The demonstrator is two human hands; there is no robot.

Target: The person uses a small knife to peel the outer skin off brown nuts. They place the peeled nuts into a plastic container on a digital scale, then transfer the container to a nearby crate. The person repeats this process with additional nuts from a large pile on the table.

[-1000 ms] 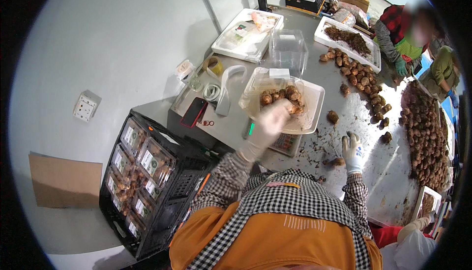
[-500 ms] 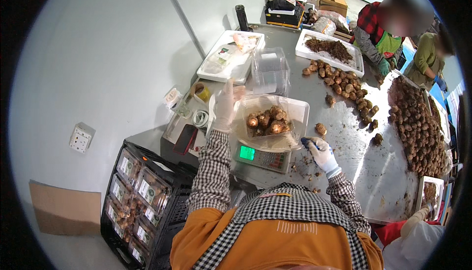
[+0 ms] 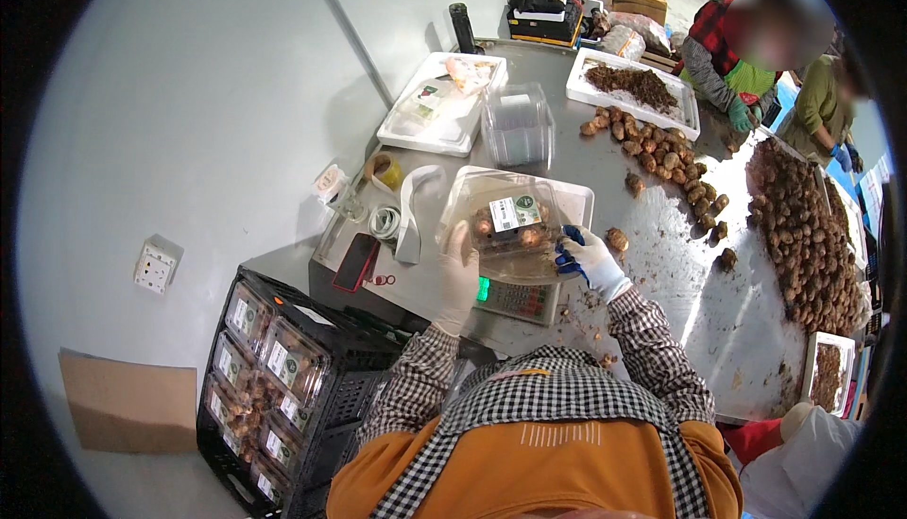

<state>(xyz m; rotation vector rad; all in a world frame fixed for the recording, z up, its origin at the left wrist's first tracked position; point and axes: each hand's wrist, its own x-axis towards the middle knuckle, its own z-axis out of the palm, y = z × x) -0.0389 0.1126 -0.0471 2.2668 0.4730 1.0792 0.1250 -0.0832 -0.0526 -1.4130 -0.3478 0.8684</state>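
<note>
A clear plastic box of brown, taro-like tubers rests over the white tray on the scale. Its transparent lid, bearing a white and green label, covers the tubers. My left hand, in a pale glove, holds the box's near left edge, thumb toward the lid. At the right edge, my right hand has its blue-coated fingertips curled against the rim. Part of the scale's green display is hidden by my left hand and the box.
Stacked clear boxes stand behind the tray. Loose tubers and a large heap lie to the right. A phone and tape rolls are at left. A black crate holds packed boxes. Co-workers stand at far right.
The labelled lid has come down over the open tubers. My left hand has moved from the far left to the box's near left edge; my right hand has moved up-left to its right rim.
</note>
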